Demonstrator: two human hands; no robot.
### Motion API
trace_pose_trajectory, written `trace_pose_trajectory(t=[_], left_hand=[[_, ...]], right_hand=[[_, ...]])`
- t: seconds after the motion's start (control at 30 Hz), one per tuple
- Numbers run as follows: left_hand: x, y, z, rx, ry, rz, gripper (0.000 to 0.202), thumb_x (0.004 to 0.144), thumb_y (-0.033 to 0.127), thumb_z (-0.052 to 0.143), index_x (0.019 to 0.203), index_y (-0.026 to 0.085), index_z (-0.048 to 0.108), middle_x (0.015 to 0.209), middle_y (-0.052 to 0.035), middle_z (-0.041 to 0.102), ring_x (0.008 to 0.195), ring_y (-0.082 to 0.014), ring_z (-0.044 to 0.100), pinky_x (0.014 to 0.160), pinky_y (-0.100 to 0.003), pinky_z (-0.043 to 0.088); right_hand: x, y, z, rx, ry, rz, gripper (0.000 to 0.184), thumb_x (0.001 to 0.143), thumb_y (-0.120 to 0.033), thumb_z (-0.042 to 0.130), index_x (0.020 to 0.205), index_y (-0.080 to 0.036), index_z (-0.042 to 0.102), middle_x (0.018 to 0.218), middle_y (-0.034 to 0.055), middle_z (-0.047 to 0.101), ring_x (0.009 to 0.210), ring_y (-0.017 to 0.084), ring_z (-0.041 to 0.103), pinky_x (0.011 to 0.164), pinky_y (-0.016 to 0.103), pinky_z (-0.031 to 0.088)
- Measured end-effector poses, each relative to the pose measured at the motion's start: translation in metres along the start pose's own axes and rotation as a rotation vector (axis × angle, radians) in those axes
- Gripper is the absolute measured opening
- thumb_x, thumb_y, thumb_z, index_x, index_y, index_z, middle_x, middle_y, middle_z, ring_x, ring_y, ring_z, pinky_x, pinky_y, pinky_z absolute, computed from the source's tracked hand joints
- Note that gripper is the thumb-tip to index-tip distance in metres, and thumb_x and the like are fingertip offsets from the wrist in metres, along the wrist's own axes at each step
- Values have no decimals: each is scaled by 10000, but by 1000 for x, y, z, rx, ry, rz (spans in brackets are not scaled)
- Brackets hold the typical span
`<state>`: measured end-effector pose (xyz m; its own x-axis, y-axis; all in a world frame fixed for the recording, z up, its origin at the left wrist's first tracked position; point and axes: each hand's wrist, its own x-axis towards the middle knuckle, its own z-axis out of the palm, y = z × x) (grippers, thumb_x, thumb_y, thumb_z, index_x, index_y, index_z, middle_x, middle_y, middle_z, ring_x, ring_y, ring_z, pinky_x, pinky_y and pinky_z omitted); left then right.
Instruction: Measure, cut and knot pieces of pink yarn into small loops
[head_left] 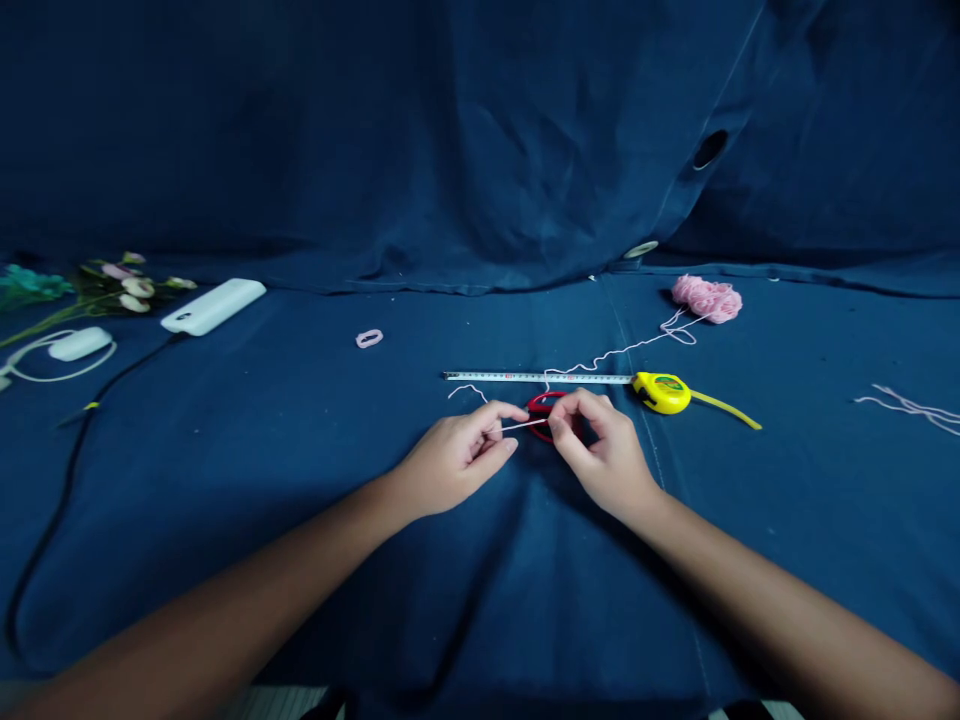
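A strand of pink yarn [523,426] runs straight between my two hands at the middle of the cloth. My right hand [604,450] pinches one end between thumb and forefinger. In my left hand [454,455] the strand passes into the curled fingers, while thumb and forefinger stand apart; a loose tail [469,388] curls out beyond it. Red looped handles [541,405], perhaps of scissors, lie partly hidden behind my right hand. Just past the hands an extended tape measure [661,393] lies flat, its blade [540,378] pointing left. Yarn trails across the blade from a pink skein [706,299].
A small pink yarn loop [369,339] lies left of the blade. Farther left are a white power strip [214,307] with a black cord, a white cabled device [79,344] and artificial flowers [135,290]. Cut yarn strands [911,406] lie far right. A blue curtain [375,140] hangs behind.
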<state>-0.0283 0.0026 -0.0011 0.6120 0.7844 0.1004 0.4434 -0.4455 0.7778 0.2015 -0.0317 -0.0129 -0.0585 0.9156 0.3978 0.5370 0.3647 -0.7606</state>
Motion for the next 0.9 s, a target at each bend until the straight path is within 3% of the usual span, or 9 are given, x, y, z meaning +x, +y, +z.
trace_pose_trajectory(t=[0.07,0.17,0.27,0.37,0.43,0.53,0.73,0.9], left_hand=[[1,-1,0,42,36,18,239,1041,362,524,1152,251,705,814,19,657,652,-115,551,633,-260,390],[3,-1,-2,72,79,66,301,1058,377,497,1012,228,755,896,-20,714,733,-140,602,691,-276,427],[4,-1,-3,79,93,76,294,1060,368,498,1025,229,755,896,-17,723,712,-137,602,685,-276,429],[3,-1,-3,91,96,81,269,1058,350,512,1032,234,753,916,-9,728,710,-129,606,693,-270,429],[2,0,-3,94,91,90,260,1059,347,515,1038,238,750,925,-4,730,728,-128,614,707,-266,432],[0,1,-2,95,65,122,268,1063,351,506,1018,234,743,925,-6,729,772,-135,630,723,-262,435],[4,-7,-7,158,86,105,267,1030,403,560,974,228,754,701,23,614,635,-119,531,636,-262,376],[15,-27,-29,119,269,41,291,1016,405,570,937,194,754,637,33,547,571,-106,441,590,-257,330]], right_hand=[[0,1,-1,24,18,6,120,948,-240,604,830,-228,620,776,9,653,757,202,552,772,359,420],[1,2,-1,66,-20,-20,129,952,-250,591,825,-231,597,782,16,637,739,202,557,757,366,439],[3,1,-1,74,-99,-59,39,945,-260,607,971,-238,626,931,45,679,862,231,610,829,393,472],[4,0,0,15,-164,-119,249,911,-282,680,1155,-257,639,1077,68,697,1005,268,624,912,435,470],[4,0,1,-31,-195,-164,265,910,-320,720,1165,-269,667,1106,70,707,1050,281,626,931,450,455],[4,-1,2,-42,-191,-196,115,967,-343,691,1058,-282,724,1077,55,727,1061,272,639,934,450,437],[6,2,-1,17,-79,-172,137,1016,-289,612,931,-257,714,981,45,715,972,245,643,918,439,443],[16,21,-9,78,222,-33,195,1007,-315,572,837,-229,613,848,32,619,826,217,585,805,378,457]])
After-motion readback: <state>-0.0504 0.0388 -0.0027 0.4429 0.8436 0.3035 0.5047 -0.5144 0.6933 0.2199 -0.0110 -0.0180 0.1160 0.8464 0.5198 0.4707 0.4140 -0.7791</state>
